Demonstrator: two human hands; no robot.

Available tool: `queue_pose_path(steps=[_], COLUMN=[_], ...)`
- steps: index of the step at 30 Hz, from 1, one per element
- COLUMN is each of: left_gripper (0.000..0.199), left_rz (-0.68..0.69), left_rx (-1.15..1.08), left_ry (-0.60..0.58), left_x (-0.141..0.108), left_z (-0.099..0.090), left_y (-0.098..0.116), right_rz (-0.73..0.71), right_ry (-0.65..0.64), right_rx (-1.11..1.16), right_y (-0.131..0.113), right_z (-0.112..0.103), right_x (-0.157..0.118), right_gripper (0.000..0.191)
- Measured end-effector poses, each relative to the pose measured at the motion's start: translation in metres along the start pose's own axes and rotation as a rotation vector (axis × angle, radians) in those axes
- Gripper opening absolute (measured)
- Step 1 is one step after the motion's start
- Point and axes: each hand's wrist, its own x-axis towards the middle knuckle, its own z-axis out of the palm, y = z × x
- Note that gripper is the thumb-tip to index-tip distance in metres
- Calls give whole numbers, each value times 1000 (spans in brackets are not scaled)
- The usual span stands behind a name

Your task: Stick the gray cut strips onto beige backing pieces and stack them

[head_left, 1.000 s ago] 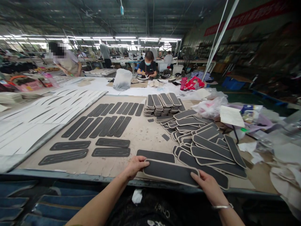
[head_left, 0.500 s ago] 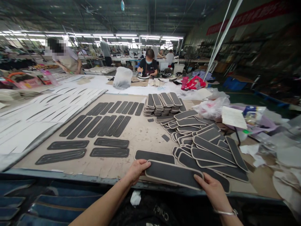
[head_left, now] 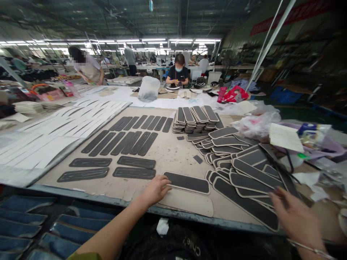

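Note:
My left hand (head_left: 156,188) is open, fingers loosely extended, at the left ends of two long rounded strips. The farther is a dark grey panel with a beige border (head_left: 187,182); the nearer is a plain beige-faced panel (head_left: 189,203) lying flat along the table edge. My right hand (head_left: 295,216), blurred, is at the right side of a loose pile of bordered panels (head_left: 251,171). Its fingers close around the near end of a tilted dark panel (head_left: 282,169); the exact grip is partly hidden.
Dark strips with shiny line marks (head_left: 90,174) lie in rows on the left of the work board (head_left: 173,151). Neat stacks of bordered panels (head_left: 195,119) stand behind the pile. White sheets (head_left: 54,137) lie left, plastic bags (head_left: 257,122) right. A co-worker (head_left: 177,72) sits opposite.
The panel I held in both hands now lies on the table, beige face up. My right hand has moved right to the pile, where a dark panel has tilted. The view has shifted slightly left.

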Motion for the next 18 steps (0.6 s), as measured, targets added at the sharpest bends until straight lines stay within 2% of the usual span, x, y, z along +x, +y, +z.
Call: queue_pose_path(steps=[4, 6, 8, 10, 13, 18], left_gripper=[22, 20, 19, 20, 23, 27], left_rz=[31, 4, -57, -132, -224, -228], left_rx=[49, 108, 201, 306, 388, 392], left_ry=[-54, -26, 27, 62, 60, -5], left_x=[-14, -21, -29, -36, -43, -31], left_z=[-3, -10, -21, -33, -44, -33], left_y=[5, -2, -17, -34, -54, -55], right_rz=[-457, -606, -710, -764, -779, -726], right_ry=[-240, -276, -257, -232, -243, -270], right_rx=[135, 111, 88, 82, 79, 69], right_y=[-86, -109, -116, -113, -107, -112], right_z=[72, 101, 121, 132, 135, 126], right_x=[-76, -101, -112, -113, -109, -112], right_gripper=[45, 46, 45, 45, 46, 49])
